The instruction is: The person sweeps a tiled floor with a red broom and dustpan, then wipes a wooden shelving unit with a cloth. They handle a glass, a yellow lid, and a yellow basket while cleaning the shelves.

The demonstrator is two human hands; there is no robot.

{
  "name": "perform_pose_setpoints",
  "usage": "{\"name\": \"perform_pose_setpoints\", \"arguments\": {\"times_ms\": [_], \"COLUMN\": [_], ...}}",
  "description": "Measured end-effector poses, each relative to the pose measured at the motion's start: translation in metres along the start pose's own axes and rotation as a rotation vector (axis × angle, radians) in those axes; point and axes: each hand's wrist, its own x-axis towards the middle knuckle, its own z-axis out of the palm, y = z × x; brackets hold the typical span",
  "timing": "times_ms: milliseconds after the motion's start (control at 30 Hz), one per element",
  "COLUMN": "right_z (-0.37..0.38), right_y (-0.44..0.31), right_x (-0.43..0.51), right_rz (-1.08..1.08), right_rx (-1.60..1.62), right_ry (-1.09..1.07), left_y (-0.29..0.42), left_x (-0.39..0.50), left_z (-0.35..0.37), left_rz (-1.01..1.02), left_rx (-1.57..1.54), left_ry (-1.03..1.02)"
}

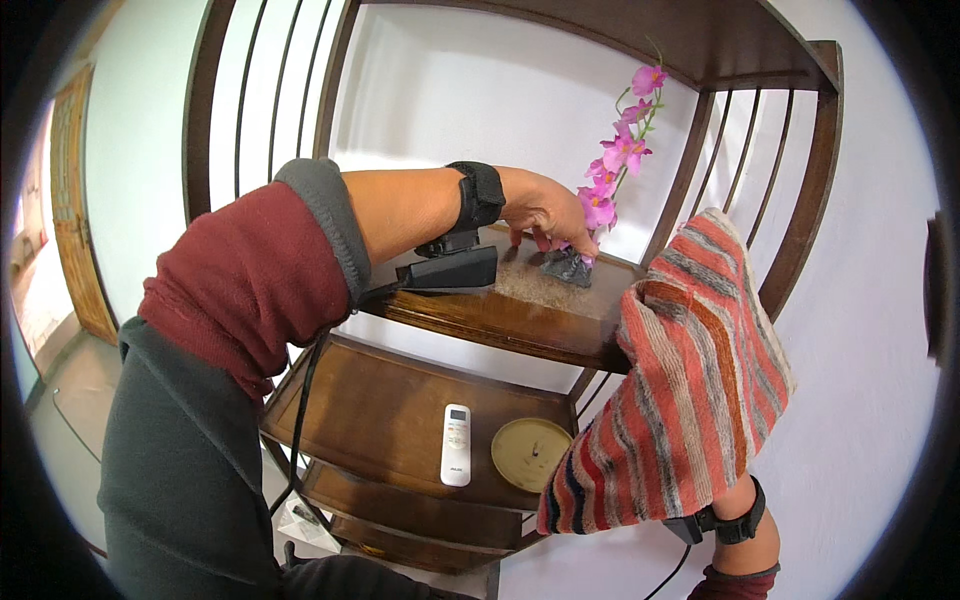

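My left hand (544, 206) reaches over the upper shelf (420, 307), its fingers at the foot of an artificial orchid stem (622, 154) with pink flowers. A small dark grey base (568, 268) sits under the stem, pinched near its top by my fingers. On the right, a striped towel (686, 367) in coral, grey and beige hangs over my right hand (735, 499). Only the wrist shows there, and the fingers holding the towel are hidden. The towel's edge overlaps the right end of the shelf.
On the lower shelf (360, 405) lie a white remote control (456, 446) and a round yellowish plate (525, 457). Dark wooden posts (806, 180) and thin bars flank the rack. A black cable (300, 427) hangs from my left wrist device (450, 268). A wooden door (79, 210) stands far left.
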Motion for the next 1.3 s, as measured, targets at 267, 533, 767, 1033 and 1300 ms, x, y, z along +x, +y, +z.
{"name": "perform_pose_setpoints", "arguments": {"times_ms": [267, 533, 767, 1033, 1300], "right_z": [-0.019, -0.024, 0.026, 0.098, 0.214], "right_y": [-0.008, -0.046, -0.099, -0.200, -0.274], "right_x": [0.014, 0.038, 0.068, 0.073, 0.119], "right_rz": [0.085, 0.302, 0.501, 0.625, 0.161], "right_rx": [-0.068, -0.233, -0.290, -0.212, -0.036], "right_ry": [-0.069, -0.273, -0.464, -0.594, -0.993], "left_y": [-0.004, -0.063, -0.121, -0.143, -0.148], "left_x": [-0.123, -0.285, -0.292, -0.270, -0.274], "left_z": [-0.023, 0.031, 0.073, 0.076, 0.065], "left_rz": [0.142, 0.003, 0.387, 0.586, 0.705], "left_rx": [0.130, 0.201, -0.141, -0.076, -0.070], "left_ry": [0.350, 0.555, 0.905, 1.019, 0.840]}}
